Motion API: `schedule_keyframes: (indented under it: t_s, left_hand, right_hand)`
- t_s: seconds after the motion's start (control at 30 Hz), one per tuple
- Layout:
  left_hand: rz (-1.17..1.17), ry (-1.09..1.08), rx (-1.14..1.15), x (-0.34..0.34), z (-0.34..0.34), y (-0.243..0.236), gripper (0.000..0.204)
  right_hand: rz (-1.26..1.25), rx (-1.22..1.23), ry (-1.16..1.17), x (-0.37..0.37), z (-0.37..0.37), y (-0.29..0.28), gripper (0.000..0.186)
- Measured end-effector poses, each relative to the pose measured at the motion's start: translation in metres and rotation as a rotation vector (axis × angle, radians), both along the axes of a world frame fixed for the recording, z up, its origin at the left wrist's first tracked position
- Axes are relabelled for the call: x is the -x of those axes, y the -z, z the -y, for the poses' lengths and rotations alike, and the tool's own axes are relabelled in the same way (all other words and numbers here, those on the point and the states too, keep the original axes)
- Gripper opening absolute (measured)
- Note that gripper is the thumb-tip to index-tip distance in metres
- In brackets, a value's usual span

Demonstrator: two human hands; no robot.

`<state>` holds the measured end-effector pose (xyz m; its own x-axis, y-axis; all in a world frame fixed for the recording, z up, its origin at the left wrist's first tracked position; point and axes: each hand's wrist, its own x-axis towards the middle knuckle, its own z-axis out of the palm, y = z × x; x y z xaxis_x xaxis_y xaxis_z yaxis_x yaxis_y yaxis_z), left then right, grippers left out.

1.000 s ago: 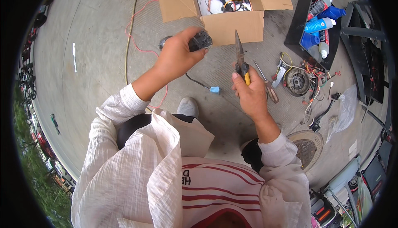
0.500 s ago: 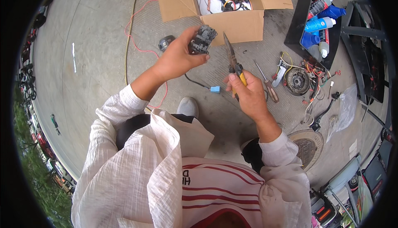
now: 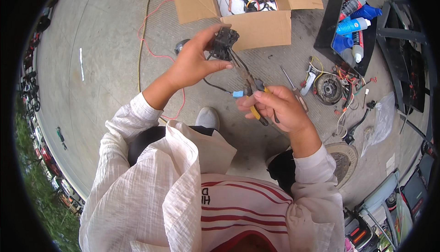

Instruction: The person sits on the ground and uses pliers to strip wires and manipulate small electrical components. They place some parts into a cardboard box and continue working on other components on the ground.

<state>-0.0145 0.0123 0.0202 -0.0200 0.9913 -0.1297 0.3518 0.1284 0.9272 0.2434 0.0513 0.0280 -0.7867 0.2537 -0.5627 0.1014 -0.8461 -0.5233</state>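
Note:
My left hand (image 3: pixel 192 64) holds up a black plastic component (image 3: pixel 223 42) with small molded parts. My right hand (image 3: pixel 279 107) grips long-nose pliers (image 3: pixel 256 100) with yellow and black handles, the handles spread apart and the jaws reaching up to the component. Behind my left hand a dark rounded part (image 3: pixel 179 46) lies on the ground, and a dark cable with a light-blue connector (image 3: pixel 238 94) runs below it. Just right of the pliers lies a screwdriver (image 3: pixel 300 98) with a brown handle.
An open cardboard box (image 3: pixel 256 27) holds wired parts. A black bin (image 3: pixel 326 41) of bottles stands right, above a round hub (image 3: pixel 327 88), loose wiring and a plastic bag (image 3: pixel 380 119). Dark frame panels (image 3: pixel 398 68) stand far right. A manhole cover (image 3: pixel 343 162) lies near my right foot.
The pliers have swung up and left to the component, their handles spreading, while my right fingers loosened and shifted down the handles. My left hand has tilted the component slightly.

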Motion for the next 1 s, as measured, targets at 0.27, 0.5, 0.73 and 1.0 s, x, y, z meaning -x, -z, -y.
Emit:
schedule_keyframes:
  t_s: [0.27,0.5,0.73,1.0]
  left_hand:
    - [-0.231,0.258,-0.248,0.008,-0.003,-0.008,0.081]
    - [-0.491,0.309,-0.276,0.001,-0.002,-0.018,0.079]
    - [-0.588,0.35,-0.305,-0.005,-0.008,-0.024,0.078]
    - [-0.282,0.305,-0.14,-0.007,-0.005,-0.016,0.079]
  right_hand:
    - [0.002,0.225,-0.117,-0.012,-0.014,-0.013,0.035]
    - [0.107,0.126,-0.194,-0.012,-0.012,-0.024,0.036]
    - [0.131,0.061,-0.246,-0.014,-0.017,-0.031,0.033]
    - [0.145,0.022,-0.131,-0.005,-0.006,-0.024,0.036]
